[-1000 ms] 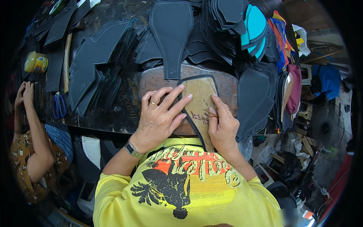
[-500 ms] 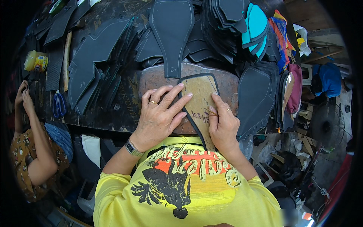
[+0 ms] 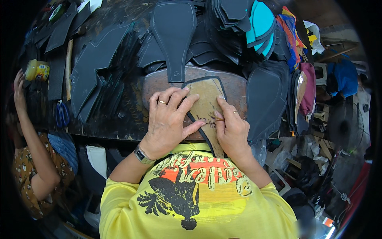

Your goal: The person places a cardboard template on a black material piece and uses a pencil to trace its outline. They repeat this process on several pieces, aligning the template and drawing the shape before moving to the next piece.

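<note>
A tan cardboard pattern (image 3: 207,95), wide at the far end and narrow towards me, lies over a black sheet piece whose dark edge shows around it. My left hand (image 3: 167,113) rests on its left side with fingers spread. My right hand (image 3: 232,127) is at its right side, closed on a thin brown stick-like tool (image 3: 216,118); its tip is too small to make out, and the right index fingertip touches the pattern. Beneath lies a worn reddish-brown board (image 3: 234,85). A black paddle-shaped piece with a pale outline (image 3: 173,36) overlaps the board's far edge.
Stacks of black cut pieces stand left (image 3: 93,67) and right (image 3: 267,93). Turquoise pieces (image 3: 260,26) lie at the far right. Blue-handled scissors (image 3: 62,114) and a yellow jar (image 3: 38,70) are on the left, near another person's arm (image 3: 30,115). A fan (image 3: 346,127) stands at right.
My left thumb has spread away from the fingers, down along the pattern. The other person's hand at the left has moved up. The whole view has shifted slightly.
</note>
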`<state>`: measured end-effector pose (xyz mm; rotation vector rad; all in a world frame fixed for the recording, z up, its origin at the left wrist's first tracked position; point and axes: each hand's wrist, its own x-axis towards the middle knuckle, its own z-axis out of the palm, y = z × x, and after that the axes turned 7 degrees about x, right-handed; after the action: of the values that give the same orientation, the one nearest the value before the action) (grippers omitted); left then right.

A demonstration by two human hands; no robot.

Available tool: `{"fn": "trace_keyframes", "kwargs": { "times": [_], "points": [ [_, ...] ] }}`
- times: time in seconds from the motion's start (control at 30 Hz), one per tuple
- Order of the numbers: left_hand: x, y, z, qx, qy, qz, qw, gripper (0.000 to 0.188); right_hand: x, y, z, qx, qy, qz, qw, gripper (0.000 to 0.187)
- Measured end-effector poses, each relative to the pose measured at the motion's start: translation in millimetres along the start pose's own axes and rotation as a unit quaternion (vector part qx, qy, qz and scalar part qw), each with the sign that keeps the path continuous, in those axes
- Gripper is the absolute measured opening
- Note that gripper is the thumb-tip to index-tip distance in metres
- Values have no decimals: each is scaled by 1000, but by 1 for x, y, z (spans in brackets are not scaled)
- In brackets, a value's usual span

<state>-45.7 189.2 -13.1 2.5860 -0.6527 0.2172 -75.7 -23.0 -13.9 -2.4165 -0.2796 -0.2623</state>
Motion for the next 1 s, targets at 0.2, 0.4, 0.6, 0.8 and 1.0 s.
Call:
{"fn": "trace_keyframes", "kwargs": {
  "times": [0.2,0.4,0.6,0.8,1.0],
  "points": [
    [5,4,-9,11,-21,2,1000,66,0,-1,-3,-8,-21,2,1000,52],
    [8,8,-14,34,-33,8,999,67,15,12,-28,264,-63,77,959,29],
    [12,11,-18,50,-58,18,997,63,31,38,-47,394,125,68,908,43],
    [17,15,-22,100,-85,68,989,56,31,33,-31,469,57,131,871,26],
    [22,20,-24,121,-96,74,985,54,32,37,-23,463,51,99,879,17]
  ]
}}
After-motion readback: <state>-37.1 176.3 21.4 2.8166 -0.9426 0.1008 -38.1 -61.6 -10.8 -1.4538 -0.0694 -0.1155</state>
